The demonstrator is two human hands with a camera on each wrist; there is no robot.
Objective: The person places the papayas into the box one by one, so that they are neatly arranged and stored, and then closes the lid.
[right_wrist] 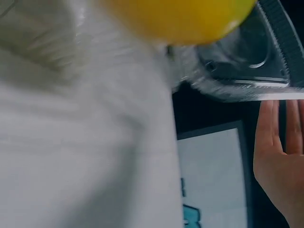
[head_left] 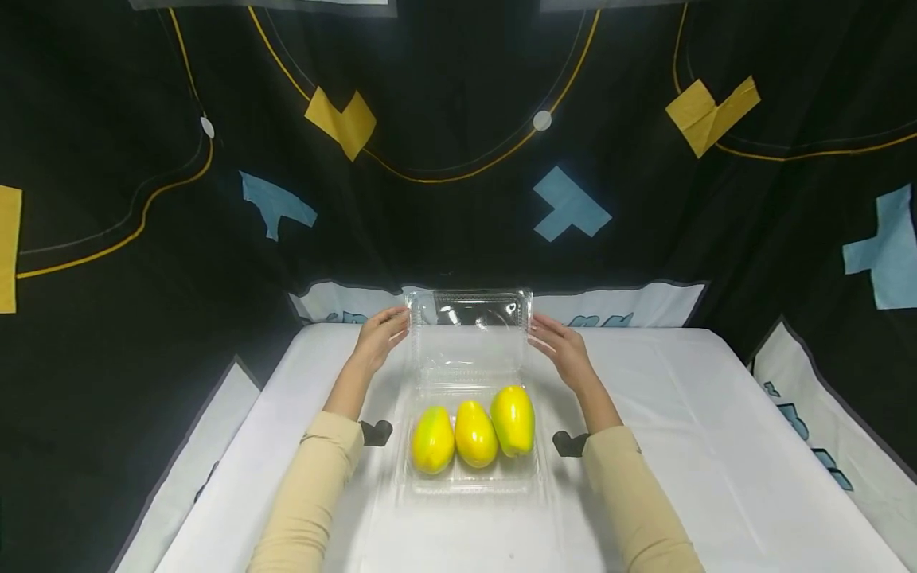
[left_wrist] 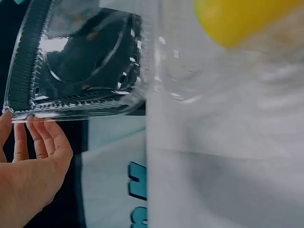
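A clear plastic clamshell box stands on the table, its base (head_left: 473,484) flat and its lid (head_left: 469,350) raised at the far side. Three glossy yellow, green-tinged, mango-like fruits lie side by side in the base: a left fruit (head_left: 433,440), a middle fruit (head_left: 476,434) and a right fruit (head_left: 513,420). My left hand (head_left: 376,338) touches the lid's left edge with its fingertips, the thumb near a corner in the left wrist view. At the lid's opposite edge, my right hand (head_left: 566,350) rests with fingers nearly straight, also seen in the right wrist view.
A white-covered table (head_left: 688,446) extends to both sides of the box. Behind it hangs a dark curtain (head_left: 444,231) with yellow and blue patches. Beige sleeves (head_left: 308,485) flank the box, and a small dark piece juts from each wrist.
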